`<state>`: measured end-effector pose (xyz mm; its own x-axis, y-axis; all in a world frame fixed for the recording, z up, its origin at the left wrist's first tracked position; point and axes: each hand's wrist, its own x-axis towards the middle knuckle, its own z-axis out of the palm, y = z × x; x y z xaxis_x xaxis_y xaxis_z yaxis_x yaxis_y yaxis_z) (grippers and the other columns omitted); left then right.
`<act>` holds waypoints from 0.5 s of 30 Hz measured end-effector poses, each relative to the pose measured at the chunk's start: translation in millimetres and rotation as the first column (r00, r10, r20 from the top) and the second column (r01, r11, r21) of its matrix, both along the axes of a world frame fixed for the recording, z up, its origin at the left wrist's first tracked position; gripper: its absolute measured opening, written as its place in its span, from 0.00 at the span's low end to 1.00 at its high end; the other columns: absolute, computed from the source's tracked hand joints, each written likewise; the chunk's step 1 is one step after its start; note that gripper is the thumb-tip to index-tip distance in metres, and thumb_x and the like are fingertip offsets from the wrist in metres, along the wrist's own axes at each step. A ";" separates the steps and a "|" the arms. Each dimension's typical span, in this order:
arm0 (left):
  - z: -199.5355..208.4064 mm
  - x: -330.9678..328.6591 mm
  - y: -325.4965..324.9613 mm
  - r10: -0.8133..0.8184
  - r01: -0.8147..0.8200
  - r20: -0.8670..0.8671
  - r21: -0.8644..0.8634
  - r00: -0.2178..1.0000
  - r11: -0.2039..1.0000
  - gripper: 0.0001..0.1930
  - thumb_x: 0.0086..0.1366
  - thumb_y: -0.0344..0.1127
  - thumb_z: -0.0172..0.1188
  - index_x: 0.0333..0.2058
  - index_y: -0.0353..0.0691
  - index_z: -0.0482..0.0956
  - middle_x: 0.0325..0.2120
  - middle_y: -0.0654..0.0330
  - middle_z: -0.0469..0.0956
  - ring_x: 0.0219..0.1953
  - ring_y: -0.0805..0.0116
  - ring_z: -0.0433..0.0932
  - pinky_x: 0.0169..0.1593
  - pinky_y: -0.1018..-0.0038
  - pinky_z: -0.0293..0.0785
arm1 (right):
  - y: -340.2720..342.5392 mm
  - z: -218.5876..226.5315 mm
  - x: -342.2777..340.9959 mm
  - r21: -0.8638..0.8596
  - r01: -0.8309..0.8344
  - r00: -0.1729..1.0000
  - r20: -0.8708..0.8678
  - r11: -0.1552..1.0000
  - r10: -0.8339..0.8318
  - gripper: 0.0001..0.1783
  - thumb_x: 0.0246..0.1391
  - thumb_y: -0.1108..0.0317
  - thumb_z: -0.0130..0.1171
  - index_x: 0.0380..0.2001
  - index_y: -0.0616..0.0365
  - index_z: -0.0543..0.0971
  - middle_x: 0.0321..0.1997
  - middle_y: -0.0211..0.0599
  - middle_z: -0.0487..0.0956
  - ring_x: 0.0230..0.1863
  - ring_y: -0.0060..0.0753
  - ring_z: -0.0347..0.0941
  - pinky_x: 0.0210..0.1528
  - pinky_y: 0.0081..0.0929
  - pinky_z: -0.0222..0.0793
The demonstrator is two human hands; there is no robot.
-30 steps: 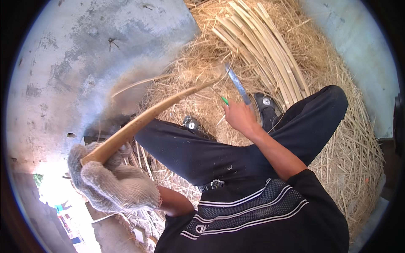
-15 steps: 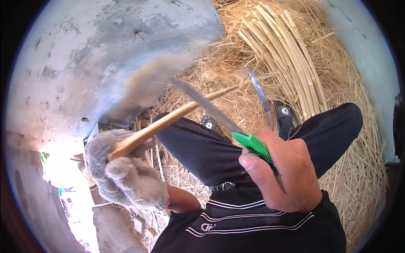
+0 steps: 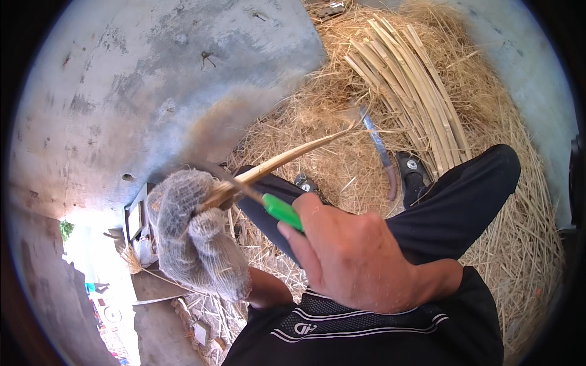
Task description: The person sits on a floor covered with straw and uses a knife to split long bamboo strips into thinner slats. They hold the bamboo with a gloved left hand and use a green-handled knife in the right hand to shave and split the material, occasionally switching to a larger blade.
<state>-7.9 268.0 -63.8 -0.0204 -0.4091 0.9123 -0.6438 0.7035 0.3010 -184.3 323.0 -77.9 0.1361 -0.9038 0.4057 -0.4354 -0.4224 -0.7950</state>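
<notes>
My left hand (image 3: 198, 238), in a grey knitted glove, grips the thick end of a pale split-wood strip (image 3: 296, 152), perhaps bamboo. The strip slants up to the right and ends in a thin, frayed tip. Bare fingers of my right hand (image 3: 354, 253) are wrapped round the green handle of a knife (image 3: 282, 211). Its narrow blade, partly blurred, crosses the strip close to the glove. Whether the edge bites into the wood I cannot tell.
Several split strips (image 3: 427, 97) lie bundled on curly shavings (image 3: 329, 91) at the far right. A long blade with a brown handle (image 3: 375, 137) rests between my shoes. A stained wall (image 3: 152, 73) rises at the left, beside a bright opening (image 3: 104, 262).
My right hand has moved left and down, bringing the knife blade from mid-strip to near the glove. The left hand with the strip has shifted slightly right.
</notes>
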 end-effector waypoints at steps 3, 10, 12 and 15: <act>-8.0 -0.4 -2.9 -0.030 0.029 -0.014 -0.063 0.999 0.998 0.22 0.67 0.42 0.58 0.44 0.22 0.77 0.39 0.46 0.78 0.37 0.58 0.80 0.37 0.72 0.81 | -12.9 -28.6 7.2 0.033 0.089 0.995 -0.043 0.995 -0.088 0.10 0.61 0.68 0.56 0.33 0.62 0.67 0.13 0.46 0.70 0.14 0.47 0.73 0.17 0.40 0.67; -11.4 -4.0 1.5 -0.072 0.082 -0.170 0.049 0.983 0.995 0.25 0.67 0.44 0.59 0.45 0.20 0.75 0.37 0.45 0.77 0.34 0.57 0.81 0.29 0.73 0.84 | 7.9 -6.4 4.2 -0.071 0.027 0.999 -0.025 0.997 -0.029 0.10 0.62 0.67 0.56 0.33 0.61 0.68 0.11 0.45 0.70 0.13 0.48 0.72 0.15 0.41 0.66; -5.9 -6.7 7.5 -0.189 0.228 -0.222 0.169 0.957 0.959 0.25 0.67 0.44 0.59 0.45 0.21 0.75 0.37 0.45 0.77 0.31 0.58 0.81 0.29 0.74 0.83 | -9.8 -25.2 2.0 0.020 0.133 0.989 -0.064 0.991 -0.132 0.10 0.62 0.67 0.56 0.33 0.61 0.68 0.11 0.47 0.70 0.14 0.49 0.73 0.16 0.42 0.66; -3.1 -6.9 9.8 -0.222 0.264 -0.223 0.184 0.949 0.947 0.25 0.67 0.45 0.59 0.45 0.21 0.74 0.37 0.45 0.77 0.29 0.58 0.82 0.28 0.74 0.82 | -24.0 -51.8 -0.4 0.105 0.268 0.946 -0.218 0.958 -0.241 0.09 0.62 0.68 0.55 0.34 0.62 0.69 0.11 0.46 0.70 0.14 0.48 0.73 0.17 0.43 0.67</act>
<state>-14.8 277.9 -66.8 0.0278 -0.5955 0.8029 -0.3742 0.7386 0.5608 -184.7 299.0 -129.7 -0.0395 -0.9624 0.2687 -0.6706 -0.1738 -0.7212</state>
